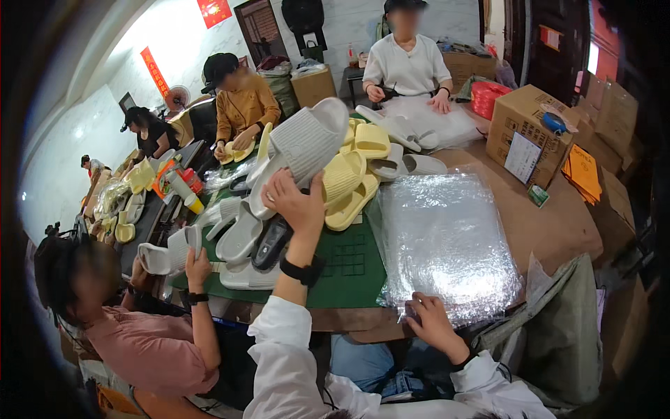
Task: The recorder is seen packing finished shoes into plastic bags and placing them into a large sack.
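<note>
**Q:** Left hand, status?

**A:** My left hand (296, 202) is raised over the bench (551, 223), arm stretched forward. Its grip is closed on a pair of grey slippers (303, 143), held up by their lower edge, soles toward me, tilted to the right. A black watch (301, 271) sits on that wrist.

**Q:** Right hand?

**A:** My right hand (429, 322) rests at the near edge of the bench, fingers curled onto the near edge of a stack of clear plastic bags (447, 237). Grip narrow, pinching the plastic; whether one bag or more, I cannot tell.

**Q:** Surroundings of the slippers?

**A:** Just behind them lies a heap of yellow slippers (352, 174). Below, on a green mat (352, 269), more grey slippers (241, 241) lie loose. The bags lie to the right of the mat, flat.

**Q:** Others nearby?

**A:** A person in a pink shirt (150, 349) at my left holds another grey slipper (164, 255). Across the bench a person in white (405, 66) handles plastic. A cardboard box (527, 133) stands on the far right of the bench.
</note>
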`<action>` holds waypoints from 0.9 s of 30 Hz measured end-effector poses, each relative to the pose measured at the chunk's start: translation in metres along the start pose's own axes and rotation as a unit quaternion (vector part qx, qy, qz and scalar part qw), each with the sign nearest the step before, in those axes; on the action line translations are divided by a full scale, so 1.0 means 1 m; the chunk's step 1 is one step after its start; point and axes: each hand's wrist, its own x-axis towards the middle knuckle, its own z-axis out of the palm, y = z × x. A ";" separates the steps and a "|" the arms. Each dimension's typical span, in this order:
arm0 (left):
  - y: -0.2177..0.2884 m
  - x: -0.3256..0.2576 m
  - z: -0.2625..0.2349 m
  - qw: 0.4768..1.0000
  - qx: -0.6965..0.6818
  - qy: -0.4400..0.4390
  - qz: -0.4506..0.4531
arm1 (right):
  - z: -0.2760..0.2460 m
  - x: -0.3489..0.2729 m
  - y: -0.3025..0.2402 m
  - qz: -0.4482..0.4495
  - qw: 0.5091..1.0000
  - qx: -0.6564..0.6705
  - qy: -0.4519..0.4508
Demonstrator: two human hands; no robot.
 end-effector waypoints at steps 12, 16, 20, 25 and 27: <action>0.169 -0.160 -0.050 0.890 -0.177 -0.371 0.196 | 0.011 -0.002 0.012 0.008 0.998 0.054 -0.029; 0.165 -0.179 -0.065 0.875 -0.165 -0.370 0.264 | -0.014 0.012 -0.025 0.026 0.981 0.189 0.030; 0.174 -0.169 -0.088 0.866 -0.221 -0.390 0.222 | 0.002 -0.005 -0.003 0.092 0.975 0.203 0.014; 0.187 -0.171 -0.111 0.802 -0.312 -0.484 0.157 | 0.015 -0.018 0.003 0.097 0.981 0.167 0.005; 0.184 -0.178 -0.107 0.841 -0.288 -0.425 0.168 | 0.018 -0.023 0.001 0.092 0.985 0.149 -0.003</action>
